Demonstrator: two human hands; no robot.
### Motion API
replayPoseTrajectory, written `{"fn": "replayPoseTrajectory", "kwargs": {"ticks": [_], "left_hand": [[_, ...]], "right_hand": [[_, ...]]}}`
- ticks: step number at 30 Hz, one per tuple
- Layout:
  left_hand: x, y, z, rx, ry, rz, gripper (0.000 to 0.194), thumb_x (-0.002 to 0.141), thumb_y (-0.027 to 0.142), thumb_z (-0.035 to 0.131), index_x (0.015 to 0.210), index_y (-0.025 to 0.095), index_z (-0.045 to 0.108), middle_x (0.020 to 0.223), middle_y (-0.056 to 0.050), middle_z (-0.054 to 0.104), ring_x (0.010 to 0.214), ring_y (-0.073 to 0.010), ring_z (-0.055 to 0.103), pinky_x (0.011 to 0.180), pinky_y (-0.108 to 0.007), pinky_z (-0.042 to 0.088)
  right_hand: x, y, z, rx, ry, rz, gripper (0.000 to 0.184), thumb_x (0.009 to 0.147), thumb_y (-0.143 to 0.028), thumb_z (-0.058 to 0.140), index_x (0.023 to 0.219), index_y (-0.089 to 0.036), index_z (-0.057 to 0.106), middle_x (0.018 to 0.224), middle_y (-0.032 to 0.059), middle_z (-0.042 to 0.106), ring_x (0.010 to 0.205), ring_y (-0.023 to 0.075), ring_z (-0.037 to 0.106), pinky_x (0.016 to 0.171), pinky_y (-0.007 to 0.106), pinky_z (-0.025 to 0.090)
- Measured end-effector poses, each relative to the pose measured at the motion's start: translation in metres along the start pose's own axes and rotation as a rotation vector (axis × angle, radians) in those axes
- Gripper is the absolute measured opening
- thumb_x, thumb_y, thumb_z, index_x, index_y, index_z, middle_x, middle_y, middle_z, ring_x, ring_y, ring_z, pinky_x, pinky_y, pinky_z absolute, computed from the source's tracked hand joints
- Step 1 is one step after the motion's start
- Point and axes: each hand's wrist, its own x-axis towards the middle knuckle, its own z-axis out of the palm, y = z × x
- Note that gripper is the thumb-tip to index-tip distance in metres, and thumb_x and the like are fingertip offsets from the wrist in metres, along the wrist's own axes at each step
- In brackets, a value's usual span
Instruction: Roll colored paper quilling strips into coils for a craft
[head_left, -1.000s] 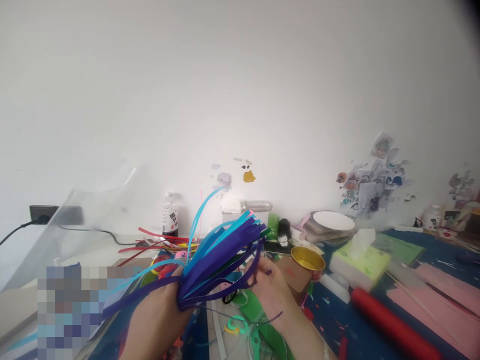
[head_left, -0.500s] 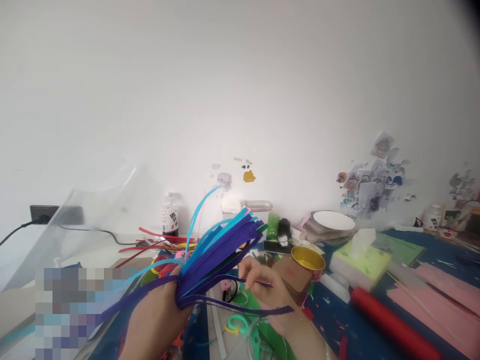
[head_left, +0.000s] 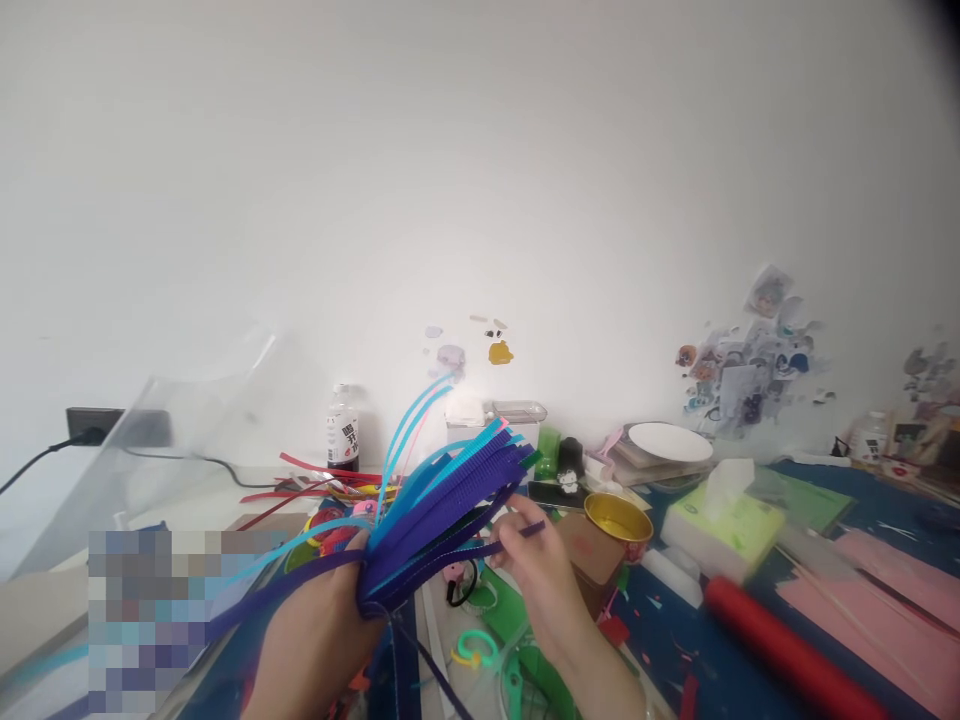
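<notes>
My left hand [head_left: 322, 620] is wrapped round the gathered middle of a bundle of ribbons [head_left: 450, 500], mostly purple and light blue with some green and pink. The bundle fans up and to the right, while long purple and blue tails run off to the lower left. On its right side, my right hand [head_left: 536, 560] pinches one narrow purple ribbon strand [head_left: 486, 550] between thumb and fingers; its end sticks out past them. Another dark strand [head_left: 435, 675] hangs down below my left hand.
A gold tin [head_left: 619, 518], a tissue box [head_left: 724, 525] and a red roll [head_left: 787, 640] lie to the right. Behind stand a bottle [head_left: 343, 430] and a clear box [head_left: 517, 412]. Green-handled scissors [head_left: 514, 680] lie below my right hand. A clear plastic sheet [head_left: 187, 430] leans at left.
My right hand first worked at strands beside the bundle, then loosened its fingers, and now pinches a narrow purple strand. A loose strand that lay across my right wrist now hangs down.
</notes>
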Motion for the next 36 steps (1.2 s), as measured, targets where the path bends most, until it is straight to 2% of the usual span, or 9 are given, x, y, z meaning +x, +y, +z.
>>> {"fn": "replayPoseTrajectory", "kwargs": {"ticks": [6, 9, 13, 16, 21, 24, 30, 32, 36], "left_hand": [[0.0, 0.001, -0.001, 0.009, 0.005, 0.002, 0.058, 0.067, 0.016, 0.037, 0.124, 0.016, 0.044, 0.088, -0.01, 0.07, 0.079, -0.0275, 0.065, 0.061, -0.031, 0.044], [0.001, 0.002, -0.001, 0.001, 0.0, -0.006, 0.057, 0.068, 0.016, 0.036, 0.124, 0.015, 0.044, 0.089, -0.011, 0.07, 0.079, -0.0282, 0.065, 0.062, -0.032, 0.045], [0.001, 0.001, -0.001, 0.005, -0.008, -0.015, 0.058, 0.067, 0.016, 0.036, 0.124, 0.015, 0.043, 0.084, -0.01, 0.071, 0.076, -0.0291, 0.065, 0.06, -0.033, 0.044], [0.0, 0.001, -0.001, -0.007, -0.006, -0.014, 0.057, 0.067, 0.018, 0.036, 0.124, 0.015, 0.043, 0.081, -0.009, 0.07, 0.075, -0.0287, 0.065, 0.059, -0.033, 0.044], [0.001, 0.0, 0.0, -0.049, -0.006, -0.018, 0.056, 0.067, 0.02, 0.038, 0.123, 0.015, 0.044, 0.082, -0.009, 0.07, 0.079, -0.0284, 0.065, 0.061, -0.032, 0.044], [0.001, 0.0, -0.001, -0.039, -0.002, -0.02, 0.054, 0.068, 0.022, 0.039, 0.121, 0.013, 0.046, 0.086, -0.011, 0.069, 0.081, -0.0297, 0.064, 0.063, -0.033, 0.045], [0.0, 0.001, 0.002, -0.017, 0.013, -0.027, 0.053, 0.069, 0.021, 0.038, 0.121, 0.014, 0.046, 0.089, -0.012, 0.069, 0.082, -0.0293, 0.064, 0.064, -0.033, 0.045], [-0.001, 0.002, 0.004, -0.013, 0.003, -0.019, 0.054, 0.068, 0.017, 0.038, 0.122, 0.015, 0.045, 0.089, -0.012, 0.07, 0.083, -0.0286, 0.064, 0.065, -0.033, 0.045], [-0.004, 0.004, 0.005, -0.024, -0.044, 0.031, 0.054, 0.07, 0.015, 0.038, 0.123, 0.014, 0.044, 0.091, -0.013, 0.07, 0.083, -0.0284, 0.064, 0.066, -0.034, 0.045]], "right_hand": [[-0.003, -0.001, 0.0, -0.115, 0.056, -0.037, 0.026, 0.068, -0.035, 0.07, 0.085, -0.017, 0.061, 0.072, -0.0006, 0.057, 0.065, 0.0114, 0.051, 0.063, 0.025, 0.043], [-0.002, 0.001, -0.001, -0.096, 0.022, -0.06, 0.024, 0.067, -0.035, 0.07, 0.081, -0.018, 0.062, 0.077, 0.0011, 0.06, 0.071, 0.0139, 0.054, 0.068, 0.027, 0.043], [-0.002, 0.0, 0.0, -0.044, -0.03, -0.061, 0.028, 0.068, -0.036, 0.069, 0.088, -0.018, 0.062, 0.09, 0.0048, 0.063, 0.087, 0.0207, 0.057, 0.078, 0.032, 0.043], [-0.003, -0.003, 0.003, -0.008, -0.029, -0.043, 0.031, 0.069, -0.036, 0.068, 0.092, -0.017, 0.061, 0.09, 0.0058, 0.065, 0.086, 0.0219, 0.059, 0.076, 0.034, 0.044], [-0.009, -0.003, 0.005, -0.008, -0.241, -0.075, 0.019, 0.077, -0.036, 0.061, 0.08, -0.017, 0.057, 0.08, 0.0062, 0.066, 0.064, 0.016, 0.059, 0.058, 0.028, 0.045], [-0.015, -0.003, 0.005, -0.041, -0.353, -0.096, 0.015, 0.077, -0.031, 0.061, 0.085, -0.02, 0.054, 0.076, 0.0038, 0.066, 0.066, 0.0158, 0.059, 0.058, 0.027, 0.044], [-0.024, -0.023, 0.015, -0.416, -0.667, -0.366, 0.016, 0.081, -0.025, 0.055, 0.095, -0.022, 0.063, 0.099, 0.0076, 0.064, 0.093, 0.0199, 0.056, 0.085, 0.036, 0.039], [-0.027, -0.025, 0.019, -0.552, -0.721, -0.469, 0.022, 0.083, -0.023, 0.052, 0.103, -0.023, 0.061, 0.096, 0.0071, 0.063, 0.087, 0.0178, 0.056, 0.083, 0.033, 0.04], [-0.03, -0.016, 0.023, -0.809, -0.703, -0.608, 0.03, 0.082, -0.026, 0.051, 0.111, -0.023, 0.059, 0.081, 0.0039, 0.056, 0.071, 0.0146, 0.052, 0.066, 0.026, 0.042]]}}
